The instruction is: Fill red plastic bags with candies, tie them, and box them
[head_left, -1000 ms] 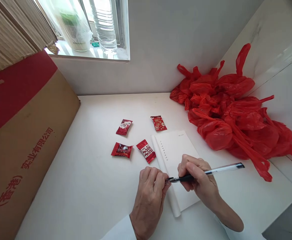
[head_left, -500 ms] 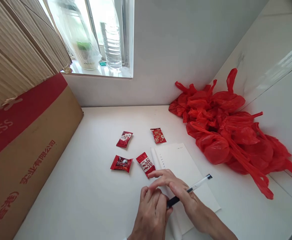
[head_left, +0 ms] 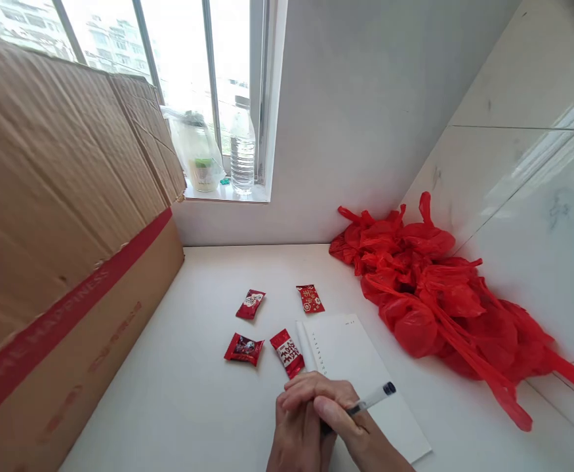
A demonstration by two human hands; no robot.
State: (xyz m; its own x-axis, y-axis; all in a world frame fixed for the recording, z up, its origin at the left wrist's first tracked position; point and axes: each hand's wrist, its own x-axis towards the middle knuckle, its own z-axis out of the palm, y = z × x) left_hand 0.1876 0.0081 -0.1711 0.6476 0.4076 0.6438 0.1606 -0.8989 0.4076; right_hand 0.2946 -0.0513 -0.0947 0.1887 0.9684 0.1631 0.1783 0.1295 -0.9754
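My right hand (head_left: 338,410) lies over my left hand (head_left: 296,429) at the bottom centre, the two pressed together. A pen (head_left: 372,398) with a clear barrel and black grip sticks out to the upper right from between them, held under my right thumb. The curled fingers of my left hand are partly hidden under the right. Beneath and beside the hands lies an open notebook (head_left: 365,360) with small marks on its page. A red-and-white packet (head_left: 287,353) is just above my fingers. Further off are a dark red packet (head_left: 244,349), another red packet (head_left: 250,305) and a patterned one (head_left: 310,299).
Red plastic bags (head_left: 424,288) are heaped along the right wall. A large cardboard box (head_left: 119,308) stands at the left. On the windowsill are a water bottle (head_left: 242,147) and a bagged cup (head_left: 203,164).
The view has tilted up, showing more of the window. My right hand has closed down onto my left, and the pen has shifted with the hands.
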